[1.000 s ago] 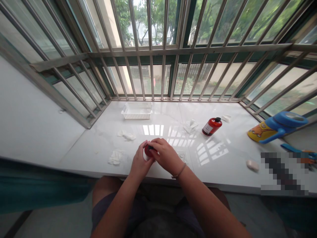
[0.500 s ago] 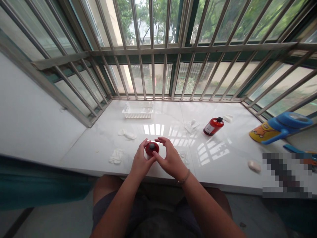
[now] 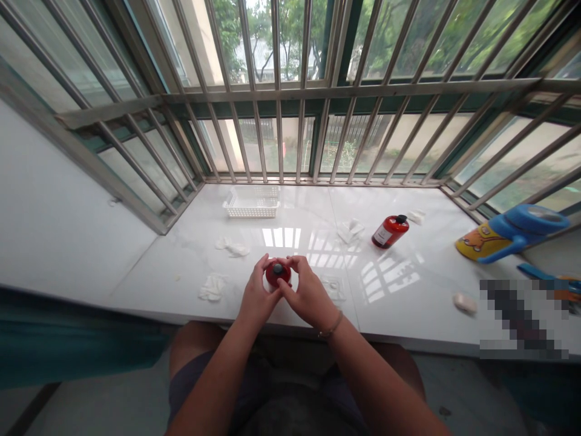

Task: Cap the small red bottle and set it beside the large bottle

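Both hands together, clamped on one red bottle (image 3: pixel 278 277), black cap (image 3: pixel 278 268) up. Left hand (image 3: pixel 258 290) wraps its left side; right hand (image 3: pixel 312 293) curls in from the right, thumb and fingertips on the top edge around the cap, palm off the side. Bottle is upright as far as I can see; can't tell if its base touches the white counter (image 3: pixel 167 269). Bracelet (image 3: pixel 330 326) on the right wrist. Just right of the right-hand fingers: a clear, shallow item (image 3: pixel 334 287), partly covered by the hand, details unclear. Left of the left hand: a crumpled tissue (image 3: pixel 212 287); another tissue (image 3: pixel 232 246) a bit farther out. White perforated basket (image 3: pixel 252 204) sits beyond the hands, slightly left, near the window bars (image 3: pixel 299 142). Beyond and right of the right hand: a third tissue (image 3: pixel 350 230), then a labelled bottle (image 3: pixel 390 232), red with a black top, with a fourth tissue (image 3: pixel 416 217) just behind it. Well right: pale lump (image 3: pixel 465 303), blue-and-yellow jug (image 3: pixel 508 235), blue-handled tool (image 3: pixel 538 272); the pixelated patch there is unreadable.
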`<state>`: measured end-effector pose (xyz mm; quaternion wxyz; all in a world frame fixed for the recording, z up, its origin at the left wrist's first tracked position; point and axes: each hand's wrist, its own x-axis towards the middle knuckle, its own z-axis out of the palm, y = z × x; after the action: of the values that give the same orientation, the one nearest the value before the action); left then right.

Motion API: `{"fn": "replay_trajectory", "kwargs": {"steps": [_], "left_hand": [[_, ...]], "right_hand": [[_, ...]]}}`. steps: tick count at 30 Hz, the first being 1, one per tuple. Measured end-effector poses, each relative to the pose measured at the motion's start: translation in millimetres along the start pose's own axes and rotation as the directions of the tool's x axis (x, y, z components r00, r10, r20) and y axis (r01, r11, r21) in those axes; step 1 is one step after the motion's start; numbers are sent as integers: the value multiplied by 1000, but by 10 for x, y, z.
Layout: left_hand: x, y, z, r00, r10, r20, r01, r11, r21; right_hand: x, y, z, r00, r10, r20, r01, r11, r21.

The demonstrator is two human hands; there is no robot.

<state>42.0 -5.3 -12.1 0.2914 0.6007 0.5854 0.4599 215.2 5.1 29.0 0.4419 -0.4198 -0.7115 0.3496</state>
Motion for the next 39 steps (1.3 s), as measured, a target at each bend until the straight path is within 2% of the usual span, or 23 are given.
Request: {"fn": "replay_trajectory", "kwargs": {"steps": [5,11,17,20,22,24,27,32,35,39], "left_hand": [[-24,-18,22,999,23,-41,-23,1000,1],[-41,-50,48,997,43,-68,-40,998,46],[-50,-219,-64,983,175,-59,-162,970,180],[48,-386,-234,966,251,-60,-227,938,264],[192,-496,-377,950,304,-68,-264,902,340],[392,-592,-524,948,311,-58,-254,857,448],[728,-710,-721,975,223,15,-186,774,606],[1091,-858,-919,993,99,68,-118,719,685],[1172,-893,-978,994,53,100,-108,695,711],[1254,-876,-1049,988,47,148,-140,682,718]], "right_hand": [[135,56,82,997,27,-75,-32,997,-76],[196,86,99,996,33,-78,-39,996,-77],[234,-4,-6,995,17,-96,-21,999,-41],[338,-50,-249,983,-7,-183,6,1000,-7],[427,-42,-489,966,-7,-258,11,1000,16],[507,7,-766,944,6,-330,-2,1000,13],[566,152,-1196,897,4,-441,-41,996,-74],[464,520,-1796,835,14,-550,-218,927,-306],[360,762,-2027,806,41,-591,-314,875,-369],[263,1020,-2172,785,72,-615,-359,862,-358]]}}
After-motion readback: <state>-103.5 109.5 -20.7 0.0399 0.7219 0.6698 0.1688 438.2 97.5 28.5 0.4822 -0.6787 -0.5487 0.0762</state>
